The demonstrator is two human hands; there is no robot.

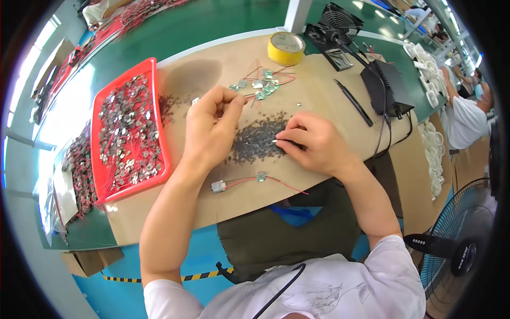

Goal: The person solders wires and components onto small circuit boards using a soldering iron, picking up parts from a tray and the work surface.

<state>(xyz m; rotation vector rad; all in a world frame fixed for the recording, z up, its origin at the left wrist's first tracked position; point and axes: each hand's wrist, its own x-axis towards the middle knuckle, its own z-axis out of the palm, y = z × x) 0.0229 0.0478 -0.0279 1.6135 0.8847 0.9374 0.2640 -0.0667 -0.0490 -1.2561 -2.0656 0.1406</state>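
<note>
My left hand [210, 127] is raised over the brown work sheet [207, 204], its thumb and fingers pinched together; what they hold, if anything, is too small to make out. Lower and to the right, my right hand [319, 142] is closed in a pinch too. A tiny pale tip shows at its fingertips, but its kind is unclear. Between the hands spreads a dark speckled patch [258, 139] on the sheet. Nearer me lies a small green circuit board [261, 176] with red wires and a silvery block [218, 186] at one end. Several wired green boards [265, 87] lie beyond my hands.
A red tray [166, 154] of small metal parts with red wires stands left. Behind are a yellow tape roll [286, 49] and a black fan unit [340, 24]. At right lie a black pen-like tool [353, 102] and a corded black box [387, 87]. A person [467, 119] sits beyond.
</note>
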